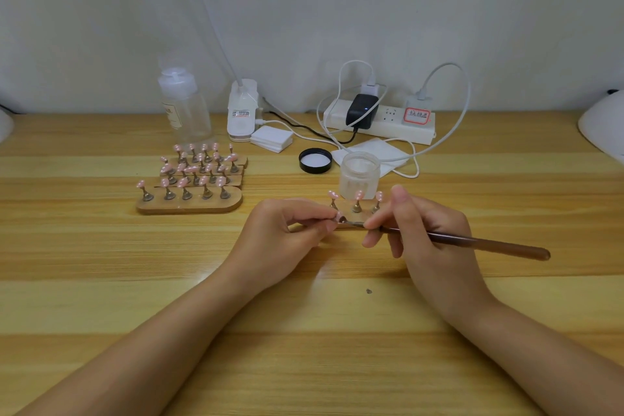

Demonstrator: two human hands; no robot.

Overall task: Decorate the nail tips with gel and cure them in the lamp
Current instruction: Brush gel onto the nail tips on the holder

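My left hand (287, 230) pinches a small pink nail tip (338, 215) on its stand at table centre. My right hand (422, 230) grips a brown-handled brush (489, 243), whose tip touches that nail tip. Just behind my fingers a wooden holder (347, 208) carries three more pink tips on metal stands. The open frosted gel jar (359, 174) stands behind it, with its black lid (315, 160) lying to the left. The white curing lamp (604, 125) shows partly at the far right edge.
Several wooden holders (189, 204) full of pink tips sit at the left. A clear pump bottle (184, 105), a white clip device (241, 111), cotton pads (271, 138), a wipe (374, 150) and a power strip (380, 123) with cables line the back.
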